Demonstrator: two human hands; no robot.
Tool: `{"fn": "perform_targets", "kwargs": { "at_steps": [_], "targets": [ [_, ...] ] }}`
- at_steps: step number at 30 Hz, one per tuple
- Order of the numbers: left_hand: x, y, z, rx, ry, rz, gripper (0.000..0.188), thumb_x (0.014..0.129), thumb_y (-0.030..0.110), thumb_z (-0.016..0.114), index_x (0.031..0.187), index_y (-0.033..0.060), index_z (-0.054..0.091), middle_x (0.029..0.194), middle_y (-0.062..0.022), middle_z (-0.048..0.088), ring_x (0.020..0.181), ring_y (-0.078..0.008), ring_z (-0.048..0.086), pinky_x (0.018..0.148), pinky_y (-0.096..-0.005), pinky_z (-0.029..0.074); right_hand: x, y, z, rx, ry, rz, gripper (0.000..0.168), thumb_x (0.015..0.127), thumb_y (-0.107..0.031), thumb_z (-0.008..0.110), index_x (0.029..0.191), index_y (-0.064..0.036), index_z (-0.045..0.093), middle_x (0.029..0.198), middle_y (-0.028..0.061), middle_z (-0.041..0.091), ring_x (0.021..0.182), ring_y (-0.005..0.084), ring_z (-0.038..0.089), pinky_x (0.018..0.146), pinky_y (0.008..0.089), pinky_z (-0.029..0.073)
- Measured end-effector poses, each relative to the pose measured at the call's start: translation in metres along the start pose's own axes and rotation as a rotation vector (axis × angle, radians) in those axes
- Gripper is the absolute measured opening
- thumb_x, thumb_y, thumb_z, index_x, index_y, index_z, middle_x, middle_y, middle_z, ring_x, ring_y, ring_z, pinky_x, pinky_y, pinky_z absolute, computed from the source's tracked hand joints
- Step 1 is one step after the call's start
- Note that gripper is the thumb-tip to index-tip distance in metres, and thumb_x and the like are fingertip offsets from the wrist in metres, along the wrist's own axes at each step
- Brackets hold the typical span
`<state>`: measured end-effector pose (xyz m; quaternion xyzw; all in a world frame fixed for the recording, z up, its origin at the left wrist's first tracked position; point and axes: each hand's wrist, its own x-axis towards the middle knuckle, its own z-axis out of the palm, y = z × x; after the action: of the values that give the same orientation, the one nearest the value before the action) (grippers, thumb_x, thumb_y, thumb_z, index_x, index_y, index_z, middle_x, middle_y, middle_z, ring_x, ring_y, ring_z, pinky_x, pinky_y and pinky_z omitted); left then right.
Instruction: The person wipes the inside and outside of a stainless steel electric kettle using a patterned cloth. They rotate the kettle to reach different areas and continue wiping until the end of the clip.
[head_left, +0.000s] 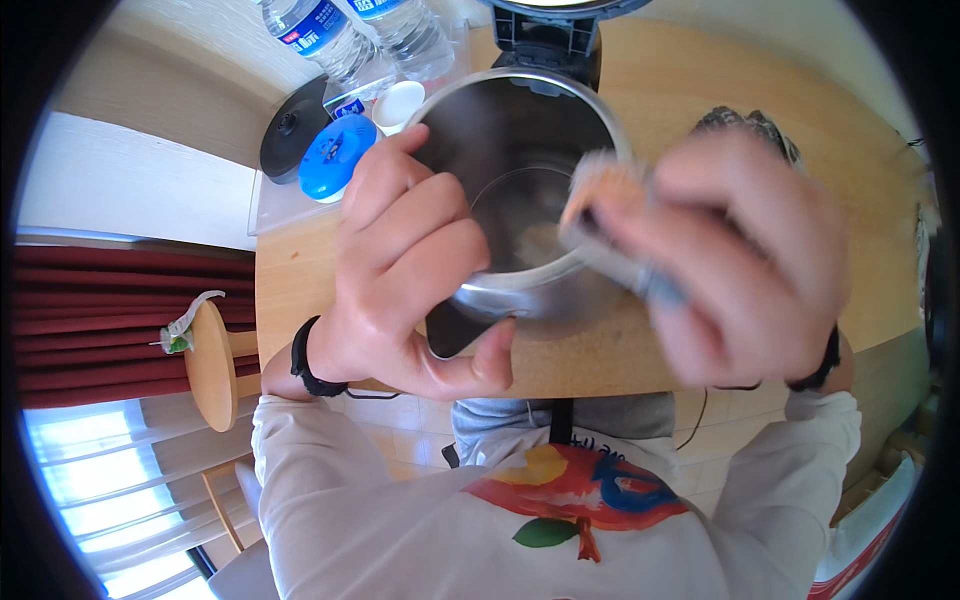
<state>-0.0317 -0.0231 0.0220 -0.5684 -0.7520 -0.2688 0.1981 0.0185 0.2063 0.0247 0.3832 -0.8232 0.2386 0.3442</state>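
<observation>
An electric kettle (551, 296) with a shiny steel body stands in front of me, its lid (566, 6) raised at the far side. My left hand (412, 232) grips the near left of the rim, fingers curled over the edge and thumb low outside by a black part (454, 330) of the kettle. Motion blurs my right hand (750, 255) at the right of the opening. Pinched in it is a small crumpled whitish and orange thing (604, 191), perhaps a packet, held over the right rim. A pale patch (540, 244) shows on the kettle's inside bottom.
At the back left, a clear tray (277, 214) bears water bottles (322, 37), a white cup (398, 105), a blue-lidded container (337, 157) and a round black base (292, 135). A dark patterned crumpled thing (750, 127) lies behind my right hand. A wooden stool (210, 367) stands left.
</observation>
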Motion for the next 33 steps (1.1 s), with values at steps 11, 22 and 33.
{"fn": "perform_targets", "kwargs": {
  "at_steps": [11,22,33],
  "targets": [
    [-0.001,0.003,0.002,-0.015,0.017,-0.039,0.027,0.047,0.021,0.064,0.062,0.0025,0.051,0.065,-0.0094,0.045,0.060,-0.0270,0.039,0.086,-0.0502,0.037,-0.008,0.028,0.008,0.008,0.079,-0.137,0.033,0.053,-0.004,0.058,0.084,0.003,0.066,0.085,0.0133,0.055,0.060,0.0201,0.055,0.051,0.0275,0.044],
    [-0.001,0.001,0.002,0.011,0.057,0.006,0.042,0.049,0.032,0.081,0.057,0.0061,0.048,0.058,-0.0055,0.041,0.057,-0.0234,0.041,0.087,-0.0489,0.037,-0.013,0.007,0.004,0.067,-0.054,-0.149,0.031,0.059,0.000,0.060,0.090,0.004,0.064,0.090,0.0168,0.054,0.072,0.0246,0.055,0.061,0.0287,0.045],
    [-0.005,-0.002,0.006,-0.009,0.106,0.042,0.043,0.051,0.035,0.080,0.057,0.0047,0.050,0.060,-0.0061,0.041,0.059,-0.0241,0.038,0.086,-0.0494,0.036,-0.011,0.007,0.008,0.063,0.010,-0.118,0.024,0.059,0.001,0.062,0.083,0.000,0.064,0.090,0.0177,0.055,0.070,0.0242,0.056,0.060,0.0287,0.046]
  ]
}}
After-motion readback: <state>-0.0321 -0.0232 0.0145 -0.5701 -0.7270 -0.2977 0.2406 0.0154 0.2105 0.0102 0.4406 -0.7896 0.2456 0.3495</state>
